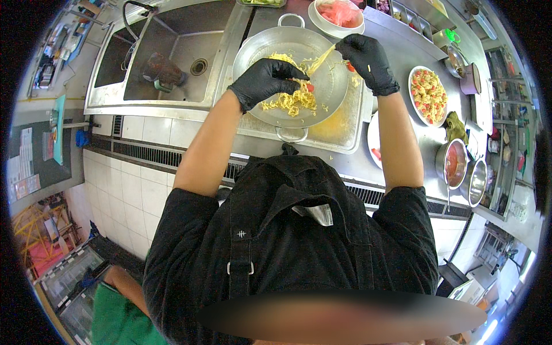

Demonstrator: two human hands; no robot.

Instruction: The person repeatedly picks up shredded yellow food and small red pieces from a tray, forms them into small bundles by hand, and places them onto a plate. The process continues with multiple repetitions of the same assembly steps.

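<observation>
A wide, shallow metal pan (247,52) with two loop handles stands in front of me, holding a clump of yellow noodles (293,103) with red pieces among them. Both my hands wear black gloves. Over the pan's left half, my left hand (266,83) is curled, its thumb and fingertips closing on noodles at the clump's upper edge. My right hand (370,62), beyond the right rim, pinches the end of a stretched bundle of yellow strands (322,60) that slants down to the pan near my left fingertips. A red piece shows just below the right fingers.
Left is a steel sink (190,43) with a brown-stained container in it. A white bowl (313,17) with a pink plastic bag stands behind the pan. Right are a plate of noodles (428,96), a pot of red sauce (454,164) and a metal bowl (476,183). A person's green garment (118,313) shows lower left.
</observation>
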